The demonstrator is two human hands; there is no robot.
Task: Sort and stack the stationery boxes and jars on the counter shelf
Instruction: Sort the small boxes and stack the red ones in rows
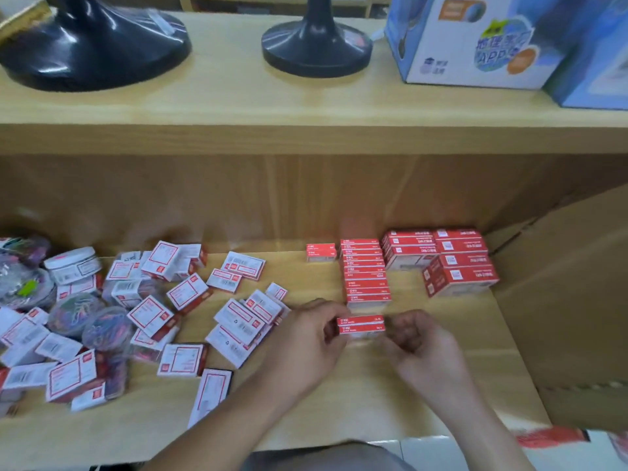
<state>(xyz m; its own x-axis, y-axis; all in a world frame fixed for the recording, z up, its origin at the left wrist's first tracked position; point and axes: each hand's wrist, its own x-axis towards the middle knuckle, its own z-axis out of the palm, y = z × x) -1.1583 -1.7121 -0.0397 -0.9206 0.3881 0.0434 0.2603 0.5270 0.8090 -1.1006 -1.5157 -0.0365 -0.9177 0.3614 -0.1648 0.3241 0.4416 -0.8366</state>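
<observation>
Two small red boxes [361, 325], one on the other, are held between my hands just in front of a neat row of red boxes [365, 271]. My left hand [307, 341] pinches their left end and my right hand [419, 338] grips the right end. One lone red box [320, 252] stands to the left of the row. Bigger red boxes [455, 263] are stacked at the right. A loose heap of white-and-red boxes [190, 300] covers the left of the wooden shelf [373, 402], with clear jars of coloured clips [91, 317] and a white-lidded jar [73, 265] among them.
A brown cardboard box [574, 300] walls off the right side. The upper shelf [238, 96] overhangs at the back, carrying two black stand bases [316, 45] and blue-and-white cartons [475, 39]. Bags of clips [20, 273] lie at the far left.
</observation>
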